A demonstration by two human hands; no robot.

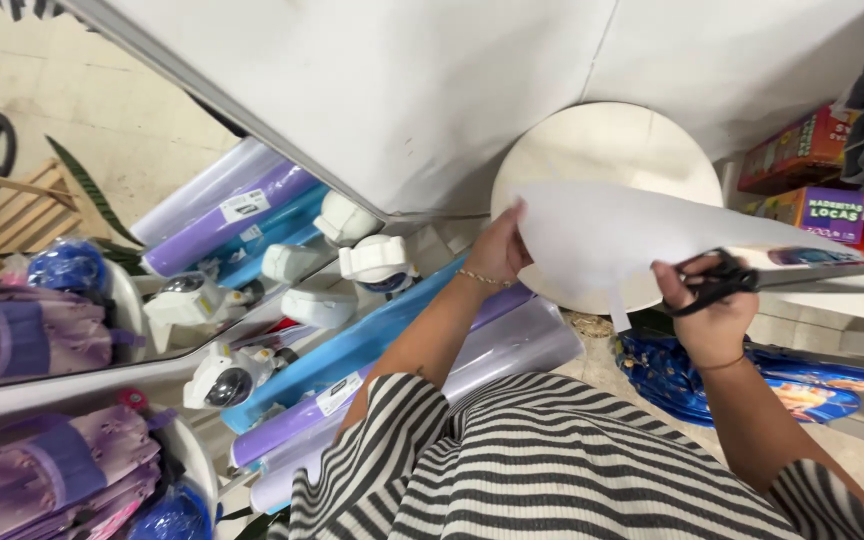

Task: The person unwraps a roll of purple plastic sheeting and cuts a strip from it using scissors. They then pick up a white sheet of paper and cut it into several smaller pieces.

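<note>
My left hand grips the left edge of a white sheet of paper, held up in front of me. My right hand holds black-handled scissors whose blades are in the sheet's right side. A thin cut strip of paper hangs from the sheet's lower edge. A thin bracelet sits on my left wrist. My striped black-and-white top fills the bottom of the view.
A round white stool stands behind the paper. Rolls of purple and blue wrap lean at the left beside a mirror. White toy figures, purple bags, colourful boxes and a blue bag surround me.
</note>
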